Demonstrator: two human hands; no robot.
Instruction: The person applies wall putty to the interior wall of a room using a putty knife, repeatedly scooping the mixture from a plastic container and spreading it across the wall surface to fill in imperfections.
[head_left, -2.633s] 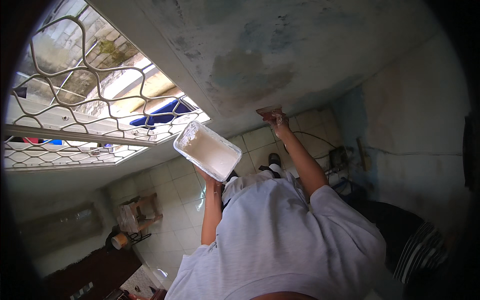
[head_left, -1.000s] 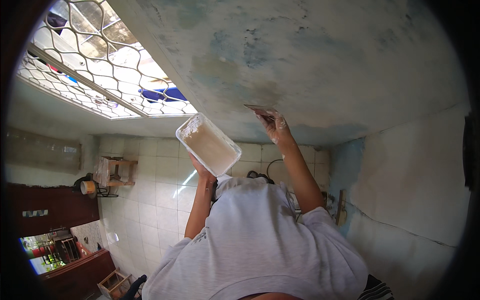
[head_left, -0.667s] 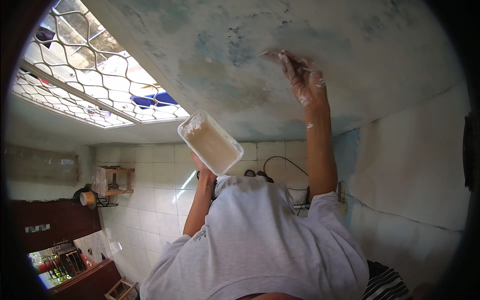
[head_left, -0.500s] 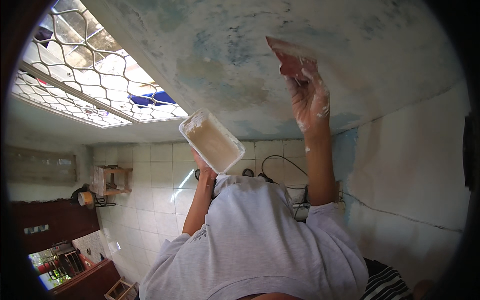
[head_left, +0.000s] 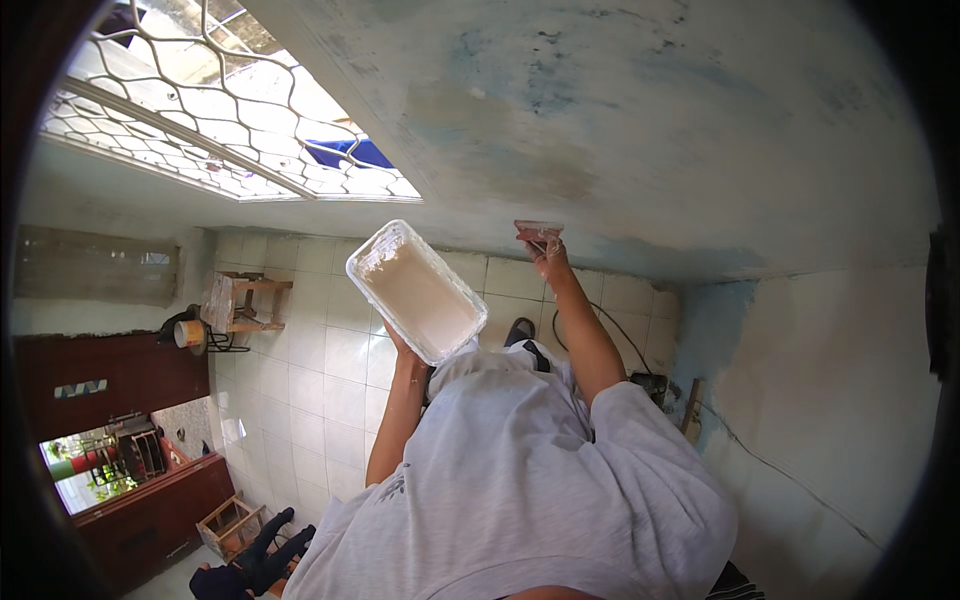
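Note:
My left hand (head_left: 402, 342) grips a white rectangular tub (head_left: 457, 352) from beneath and behind, so most of its fingers are hidden. Off-white putty (head_left: 425, 295) fills the tub's bottom, and thick smears cling to its inner walls. My right hand (head_left: 550, 264) is closed around a reddish putty spreader (head_left: 538, 230), its broad blade against the lower part of the patchy wall (head_left: 640, 150). White putty marks the spreader and the fingers. Grey-white coating covers much of the wall, with bluish and brownish patches showing through.
A grilled window (head_left: 220, 100) opens at the upper left. On the tiled floor (head_left: 300, 370) stand a wooden stool (head_left: 245, 303) and another wooden frame (head_left: 232, 527), beside a person in dark clothes (head_left: 262, 560). A cable (head_left: 790, 485) runs along the right wall.
My right hand has come down the wall with the spreader, toward the floor and slightly left. The tub stays nearly in place. A person in dark clothes now shows at the lower left.

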